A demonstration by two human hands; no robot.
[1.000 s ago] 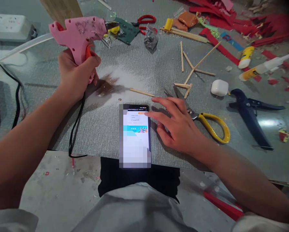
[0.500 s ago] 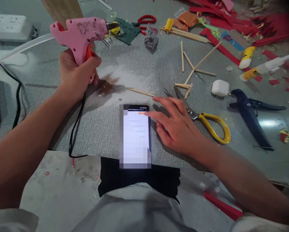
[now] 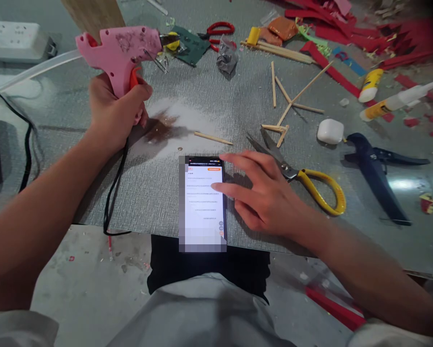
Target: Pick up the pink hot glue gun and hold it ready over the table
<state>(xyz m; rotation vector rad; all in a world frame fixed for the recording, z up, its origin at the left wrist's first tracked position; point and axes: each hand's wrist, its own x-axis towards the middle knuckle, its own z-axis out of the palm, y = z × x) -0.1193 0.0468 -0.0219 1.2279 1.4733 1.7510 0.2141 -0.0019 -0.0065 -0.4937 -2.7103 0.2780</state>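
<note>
The grey table [image 3: 158,207] lies under both hands and bears all these things. The pink glue gun [image 3: 124,46] is in the left hand [image 3: 110,103], whose fingers are clamped around its handle; the nozzle points to the right, above the grip. If the trigger is pressed, I cannot tell. The right hand [image 3: 263,193] is loosely opened, with its fingers apart. The phone [image 3: 204,207] lies under the fingertips of this hand, its screen lit; the index finger is over the screen, but whether it presses I cannot tell. Just beside the right hand, on its outer side, are the scissors [image 3: 291,173] with yellow handles, blades spread. The joined sticks [image 3: 290,103] are beyond the right hand, and one single stick [image 3: 213,138] lies between the two hands, near the phone's top edge.
</note>
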